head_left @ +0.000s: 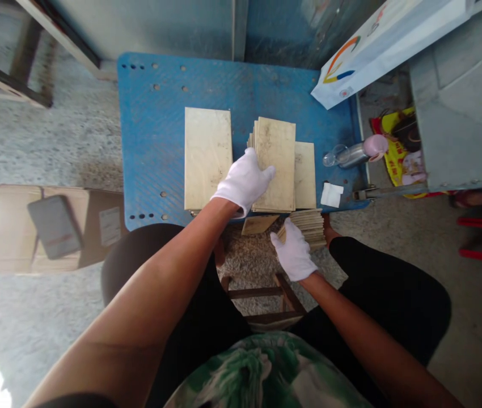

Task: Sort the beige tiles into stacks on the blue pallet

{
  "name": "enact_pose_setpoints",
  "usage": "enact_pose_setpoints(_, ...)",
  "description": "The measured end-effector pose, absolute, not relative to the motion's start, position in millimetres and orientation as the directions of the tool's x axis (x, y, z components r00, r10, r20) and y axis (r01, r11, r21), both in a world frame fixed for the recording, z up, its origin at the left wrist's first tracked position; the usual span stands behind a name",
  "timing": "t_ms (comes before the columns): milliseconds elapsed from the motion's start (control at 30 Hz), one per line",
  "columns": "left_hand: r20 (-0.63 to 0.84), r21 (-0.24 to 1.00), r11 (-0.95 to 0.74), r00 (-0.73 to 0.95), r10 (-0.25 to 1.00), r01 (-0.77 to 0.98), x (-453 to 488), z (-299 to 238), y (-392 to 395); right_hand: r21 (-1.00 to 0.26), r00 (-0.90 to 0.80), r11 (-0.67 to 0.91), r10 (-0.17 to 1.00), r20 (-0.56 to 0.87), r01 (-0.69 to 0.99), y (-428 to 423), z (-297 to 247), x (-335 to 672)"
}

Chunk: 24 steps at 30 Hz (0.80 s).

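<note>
My left hand [246,180], in a white glove, rests over the left edge of the middle stack of thin wooden boards [277,153]. Its thumb stretches out across the top board, apart from the index finger; the other fingers are partly hidden. Another pile of boards [208,153] lies to its left, and a lower pale board [305,175] shows at the right. Below the table edge, my gloved right hand [294,250] touches the left end of a row of boards [312,226], thumb and fingers apart. Near it a single board [259,225] lies at an angle.
The boards lie on a blue plastic table [151,141]. A steel bottle with a pink lid [358,153], a white paper [332,194] and a white bag [351,68] are at the right. A cardboard box [96,215] stands left, a wooden stool [258,293] below.
</note>
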<state>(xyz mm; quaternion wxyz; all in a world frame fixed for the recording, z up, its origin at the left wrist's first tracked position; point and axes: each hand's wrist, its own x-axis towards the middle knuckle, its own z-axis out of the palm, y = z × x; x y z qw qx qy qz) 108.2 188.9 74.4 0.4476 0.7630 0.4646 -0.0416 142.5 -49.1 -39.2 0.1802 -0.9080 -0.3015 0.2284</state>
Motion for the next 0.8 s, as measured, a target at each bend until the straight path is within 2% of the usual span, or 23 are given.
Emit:
enact_pose_setpoints(100,-0.443,0.640,-0.223,0.591,0.675,0.735,105,75,189,-0.275,0.447,-0.502,0.862,-0.241,0.820,-28,-36,138)
enact_pose_setpoints(167,-0.435,0.646,-0.229,0.598,0.673,0.728,103,74,190,-0.181,0.343,-0.397,0.900,-0.269,0.900,-15,-33,140)
enact_pose_setpoints(333,-0.427,0.637,-0.254,0.608,0.670,0.728,102,72,191,-0.012,0.345,-0.377,0.859,-0.378,0.926,4,-35,143)
enact_pose_setpoints(467,-0.418,0.646,-0.259,0.617,0.666,0.718,99,71,192,0.043,0.356,-0.370,0.849,-0.390,0.928,8,-40,143)
enact_pose_setpoints(633,-0.445,0.627,-0.266,0.617,0.649,0.732,93,75,192,0.141,0.421,-0.406,0.772,-0.476,0.903,12,-39,142)
enact_pose_setpoints(700,-0.440,0.630,-0.278,0.628,0.642,0.725,91,77,191,0.141,0.396,-0.384,0.746,-0.536,0.913,6,-40,142)
enact_pose_setpoints(800,-0.426,0.635,-0.293,0.640,0.640,0.715,88,77,190,0.073,0.290,-0.320,0.706,-0.646,0.944,-13,-43,140)
